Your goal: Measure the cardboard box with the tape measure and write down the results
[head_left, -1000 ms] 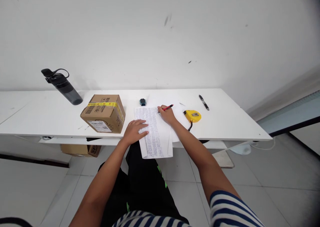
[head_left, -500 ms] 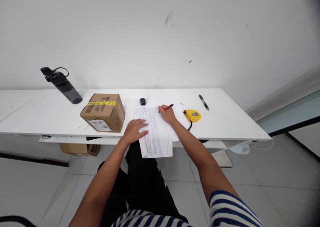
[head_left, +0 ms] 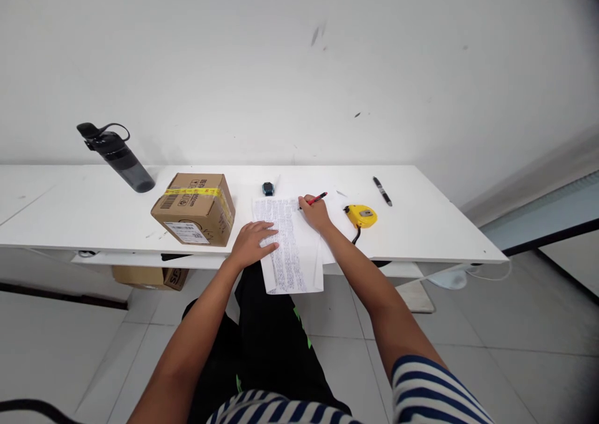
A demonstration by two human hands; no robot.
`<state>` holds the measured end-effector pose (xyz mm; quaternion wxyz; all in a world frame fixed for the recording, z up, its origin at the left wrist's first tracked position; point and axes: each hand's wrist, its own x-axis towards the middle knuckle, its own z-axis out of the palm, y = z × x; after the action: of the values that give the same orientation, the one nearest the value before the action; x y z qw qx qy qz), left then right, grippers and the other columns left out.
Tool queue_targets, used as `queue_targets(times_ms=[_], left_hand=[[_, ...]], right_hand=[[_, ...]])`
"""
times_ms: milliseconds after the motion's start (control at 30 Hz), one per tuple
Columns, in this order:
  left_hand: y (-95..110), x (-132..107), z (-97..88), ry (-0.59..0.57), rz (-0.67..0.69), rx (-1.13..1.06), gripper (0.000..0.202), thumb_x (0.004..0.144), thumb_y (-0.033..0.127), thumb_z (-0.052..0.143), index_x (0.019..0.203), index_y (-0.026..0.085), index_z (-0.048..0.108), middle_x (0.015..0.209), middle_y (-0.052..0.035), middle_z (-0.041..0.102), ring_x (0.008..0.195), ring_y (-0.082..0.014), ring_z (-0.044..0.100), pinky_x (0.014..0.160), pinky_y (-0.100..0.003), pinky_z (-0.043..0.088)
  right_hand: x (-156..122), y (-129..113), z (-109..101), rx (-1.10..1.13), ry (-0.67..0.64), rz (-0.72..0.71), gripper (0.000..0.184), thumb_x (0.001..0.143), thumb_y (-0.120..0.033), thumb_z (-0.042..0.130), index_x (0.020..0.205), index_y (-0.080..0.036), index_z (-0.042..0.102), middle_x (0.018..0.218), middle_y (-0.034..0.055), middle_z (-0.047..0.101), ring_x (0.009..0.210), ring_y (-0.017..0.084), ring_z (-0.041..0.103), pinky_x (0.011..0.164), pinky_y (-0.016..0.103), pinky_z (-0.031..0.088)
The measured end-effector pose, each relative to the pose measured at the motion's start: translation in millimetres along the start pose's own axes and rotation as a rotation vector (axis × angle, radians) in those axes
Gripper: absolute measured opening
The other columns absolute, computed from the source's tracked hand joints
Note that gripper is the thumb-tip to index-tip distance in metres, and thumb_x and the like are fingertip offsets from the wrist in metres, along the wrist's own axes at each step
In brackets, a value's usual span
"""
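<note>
A sheet of paper [head_left: 285, 262] covered in rows of blue handwriting lies on the white desk, its lower part hanging over the front edge. My left hand [head_left: 255, 244] rests flat on the paper's left side, fingers spread. At the upper right of the sheet, my right hand [head_left: 314, 213] grips a red and black pen [head_left: 320, 197], its tip near the paper and partly hidden by the fingers. Just beyond the sheet's top edge sits a dark watch [head_left: 267, 189] with a bluish strap.
Left of the paper stands a taped cardboard box [head_left: 194, 209], with a dark water bottle [head_left: 122, 162] behind it. On the right lie a yellow tape measure [head_left: 361, 216] and a black marker [head_left: 382, 191]. Another carton [head_left: 145, 277] is under the desk [head_left: 440, 224]. A wall closes the back.
My right hand and the pen have shifted very slightly to the right along the top of the sheet. My left hand stays in place on the paper.
</note>
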<state>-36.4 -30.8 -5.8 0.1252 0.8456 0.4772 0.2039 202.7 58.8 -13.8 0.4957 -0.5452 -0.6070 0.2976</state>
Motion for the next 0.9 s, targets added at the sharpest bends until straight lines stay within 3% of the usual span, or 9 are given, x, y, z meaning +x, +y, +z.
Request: queue_targets(times_ms=[233, 367, 433, 500, 567, 667, 733, 800, 900], left_hand=[[-1.0, -0.1, 1.4, 0.02, 0.011, -0.018, 0.043, 0.088, 0.053, 0.056, 0.124, 0.031, 0.066, 0.141, -0.0008, 0.058, 0.133, -0.0236, 0.047, 0.115, -0.044, 0.027], [-0.2, -1.2, 0.4, 0.011, 0.004, -0.014, 0.044, 0.088, 0.053, 0.056, 0.124, 0.03, 0.066, 0.141, -0.0015, 0.057, 0.133, -0.0238, 0.047, 0.115, -0.044, 0.027], [1.6, -1.3, -0.1, 0.014, -0.005, -0.013, 0.043, 0.088, 0.053, 0.056, 0.123, 0.03, 0.066, 0.141, -0.0017, 0.058, 0.133, -0.0242, 0.047, 0.115, -0.045, 0.027], [4.4, -0.9, -0.3, 0.014, -0.019, -0.012, 0.042, 0.089, 0.053, 0.055, 0.123, 0.031, 0.067, 0.141, -0.0014, 0.058, 0.134, -0.025, 0.047, 0.115, -0.047, 0.027], [8.4, -1.3, -1.1, 0.004, -0.027, -0.02, 0.041, 0.091, 0.053, 0.051, 0.122, 0.032, 0.067, 0.141, -0.0008, 0.058, 0.136, -0.0261, 0.044, 0.115, -0.049, 0.026], [16.9, -8.8, -7.1, 0.028, 0.017, -0.062, 0.041, 0.095, 0.05, 0.045, 0.124, 0.03, 0.066, 0.142, -0.0014, 0.057, 0.14, -0.0262, 0.04, 0.114, -0.049, 0.03], [24.4, -22.0, -17.1, 0.149, 0.079, -0.075, 0.039, 0.096, 0.045, 0.046, 0.123, 0.027, 0.066, 0.14, -0.0031, 0.059, 0.14, -0.0249, 0.041, 0.113, -0.046, 0.034], [31.6, -41.2, -33.6, 0.349, 0.132, -0.049, 0.032, 0.095, 0.038, 0.05, 0.117, 0.025, 0.069, 0.132, -0.0042, 0.064, 0.136, -0.0235, 0.046, 0.11, -0.044, 0.037], [34.5, -71.1, -69.6, 0.678, 0.103, 0.031, 0.021, 0.091, 0.03, 0.055, 0.105, 0.025, 0.071, 0.118, -0.0046, 0.071, 0.126, -0.023, 0.054, 0.109, -0.045, 0.038]], right_hand=[[1.4, 1.5, -0.3, 0.02, -0.019, 0.036, 0.037, 0.081, -0.043, 0.052, 0.056, -0.023, 0.034, 0.053, -0.0059, 0.04, 0.058, 0.012, 0.037, 0.061, 0.026, 0.033], [-1.3, 3.3, 0.1, -0.093, -0.023, -0.021, 0.035, 0.086, -0.047, 0.048, 0.061, -0.022, 0.045, 0.058, -0.0035, 0.048, 0.062, 0.014, 0.043, 0.064, 0.027, 0.037], [-3.4, 3.5, 1.5, -0.192, 0.022, -0.104, 0.032, 0.09, -0.046, 0.044, 0.074, -0.021, 0.056, 0.07, 0.0002, 0.058, 0.069, 0.016, 0.051, 0.07, 0.028, 0.041], [-4.4, 2.6, 4.6, -0.319, 0.073, -0.153, 0.029, 0.091, -0.04, 0.042, 0.098, -0.02, 0.063, 0.096, 0.0063, 0.064, 0.083, 0.019, 0.057, 0.076, 0.031, 0.043], [-4.2, -0.3, 8.1, -0.456, 0.083, -0.114, 0.04, 0.089, -0.031, 0.043, 0.124, -0.018, 0.056, 0.12, 0.0128, 0.059, 0.094, 0.023, 0.059, 0.08, 0.035, 0.045], [-5.6, -7.9, 4.4, -0.568, 0.077, -0.055, 0.059, 0.086, -0.025, 0.041, 0.144, -0.014, 0.038, 0.13, 0.0168, 0.054, 0.102, 0.027, 0.06, 0.083, 0.039, 0.047], [-10.6, -12.2, -10.9, -0.587, 0.135, -0.096, 0.058, 0.088, -0.027, 0.038, 0.145, -0.016, 0.036, 0.127, 0.0154, 0.056, 0.108, 0.028, 0.059, 0.088, 0.042, 0.046], [-19.6, -12.1, -37.0, -0.636, 0.269, -0.115, 0.052, 0.089, -0.031, 0.036, 0.139, -0.017, 0.045, 0.128, 0.0156, 0.056, 0.117, 0.031, 0.054, 0.095, 0.048, 0.042], [-38.1, -0.4, -82.8, -0.723, 0.503, 0.08, 0.052, 0.089, -0.04, 0.04, 0.134, -0.015, 0.05, 0.135, 0.021, 0.051, 0.126, 0.037, 0.046, 0.1, 0.059, 0.034]])
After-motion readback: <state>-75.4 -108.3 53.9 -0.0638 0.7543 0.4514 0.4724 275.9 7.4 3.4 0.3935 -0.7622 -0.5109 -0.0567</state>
